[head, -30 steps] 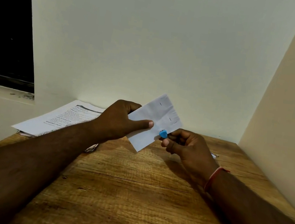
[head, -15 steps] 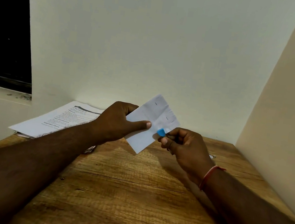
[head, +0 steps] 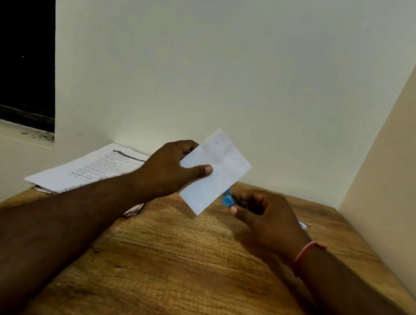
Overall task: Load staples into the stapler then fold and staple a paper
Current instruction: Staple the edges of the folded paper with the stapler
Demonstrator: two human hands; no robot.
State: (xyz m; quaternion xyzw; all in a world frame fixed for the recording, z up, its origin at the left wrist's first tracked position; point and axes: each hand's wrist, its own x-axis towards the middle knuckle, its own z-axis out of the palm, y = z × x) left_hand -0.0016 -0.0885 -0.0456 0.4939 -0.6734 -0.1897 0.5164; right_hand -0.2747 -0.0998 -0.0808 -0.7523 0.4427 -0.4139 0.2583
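Observation:
My left hand (head: 170, 170) holds a folded white paper (head: 220, 169) up above the wooden table (head: 185, 274), thumb on its front. A small staple mark shows near the paper's top edge. My right hand (head: 265, 218) is just right of and below the paper, blurred, and grips a small blue stapler (head: 227, 200). Only the stapler's blue tip shows beside the paper's lower right edge; the fingers hide the rest of it.
A stack of printed sheets (head: 87, 169) lies at the table's back left, by a dark window. A small object (head: 303, 225) lies behind my right hand. Walls close in at the back and right.
My right hand with the stapler has dropped down and away from the paper's edge. The left hand has lifted and turned the paper slightly.

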